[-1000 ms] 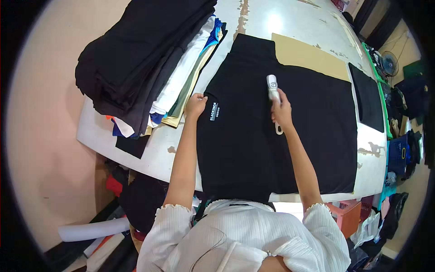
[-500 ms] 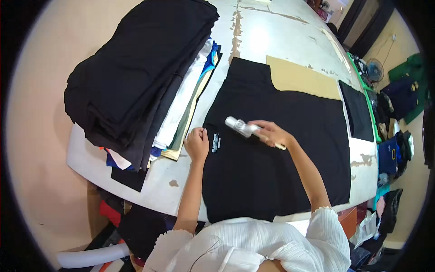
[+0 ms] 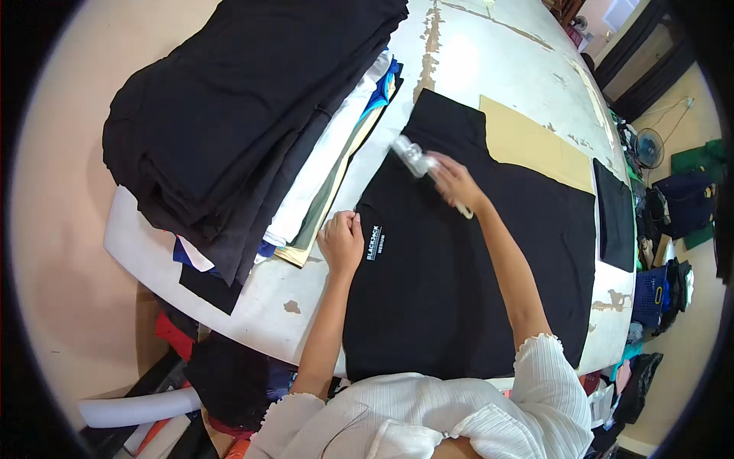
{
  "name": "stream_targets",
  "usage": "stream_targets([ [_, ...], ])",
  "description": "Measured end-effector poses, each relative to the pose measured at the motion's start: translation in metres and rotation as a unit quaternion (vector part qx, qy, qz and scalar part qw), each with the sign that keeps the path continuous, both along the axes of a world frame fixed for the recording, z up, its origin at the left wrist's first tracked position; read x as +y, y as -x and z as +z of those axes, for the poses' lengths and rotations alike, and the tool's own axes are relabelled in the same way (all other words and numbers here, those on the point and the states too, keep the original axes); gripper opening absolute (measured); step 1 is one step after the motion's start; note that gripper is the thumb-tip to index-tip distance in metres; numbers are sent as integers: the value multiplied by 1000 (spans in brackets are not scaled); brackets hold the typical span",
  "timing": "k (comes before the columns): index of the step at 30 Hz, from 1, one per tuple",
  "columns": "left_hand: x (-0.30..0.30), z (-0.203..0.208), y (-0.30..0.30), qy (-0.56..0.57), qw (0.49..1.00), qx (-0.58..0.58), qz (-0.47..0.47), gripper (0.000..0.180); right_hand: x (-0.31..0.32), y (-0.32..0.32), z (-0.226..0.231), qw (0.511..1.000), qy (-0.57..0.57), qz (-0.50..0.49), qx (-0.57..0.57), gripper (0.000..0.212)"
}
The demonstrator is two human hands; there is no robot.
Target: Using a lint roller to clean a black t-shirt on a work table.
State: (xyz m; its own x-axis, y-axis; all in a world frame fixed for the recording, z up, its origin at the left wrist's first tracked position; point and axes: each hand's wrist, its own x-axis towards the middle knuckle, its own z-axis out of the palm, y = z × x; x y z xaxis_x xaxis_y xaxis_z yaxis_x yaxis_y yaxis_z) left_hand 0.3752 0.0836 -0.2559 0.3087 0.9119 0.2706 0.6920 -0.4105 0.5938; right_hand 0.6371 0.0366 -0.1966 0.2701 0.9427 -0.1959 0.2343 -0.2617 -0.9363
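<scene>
A black T-shirt (image 3: 459,252) lies flat on the table, with a small white printed label near its left edge. Beside that label is my left hand (image 3: 342,239), its fingers curled closed at the shirt's edge; the fingertips are partly hidden. My right hand (image 3: 456,182) grips the handle of a white lint roller (image 3: 414,157). The roller's head, slightly blurred, is over the upper left part of the shirt, near the sleeve; whether it touches the cloth is hard to tell. A beige board (image 3: 535,145) shows from under the shirt's far edge.
A tall stack of folded black garments (image 3: 229,115), with white and coloured ones below, stands on the left of the worn white table (image 3: 489,57). At the right lies a folded black cloth (image 3: 614,214). Beyond are a fan (image 3: 648,147) and a blue basket (image 3: 650,297).
My right hand has swept the lint roller away from me, toward the sleeve at the shirt's far left. My left hand stays beside the label. The view has shifted slightly.
</scene>
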Motion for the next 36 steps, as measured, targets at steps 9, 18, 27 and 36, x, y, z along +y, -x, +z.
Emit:
stream_targets([
  [9,0,-7,7,-11,1000,8,11,11,-39,19,15,983,78,118,118,39],
  [18,1,-9,5,-18,1000,11,12,14,-77,15,0,986,-53,-150,56,40],
  [27,-2,-5,-5,4,1000,15,0,15,-123,-82,-31,822,-143,-549,38,37],
  [36,1,-11,6,-1,1000,19,3,17,-167,34,29,967,141,59,202,39],
])
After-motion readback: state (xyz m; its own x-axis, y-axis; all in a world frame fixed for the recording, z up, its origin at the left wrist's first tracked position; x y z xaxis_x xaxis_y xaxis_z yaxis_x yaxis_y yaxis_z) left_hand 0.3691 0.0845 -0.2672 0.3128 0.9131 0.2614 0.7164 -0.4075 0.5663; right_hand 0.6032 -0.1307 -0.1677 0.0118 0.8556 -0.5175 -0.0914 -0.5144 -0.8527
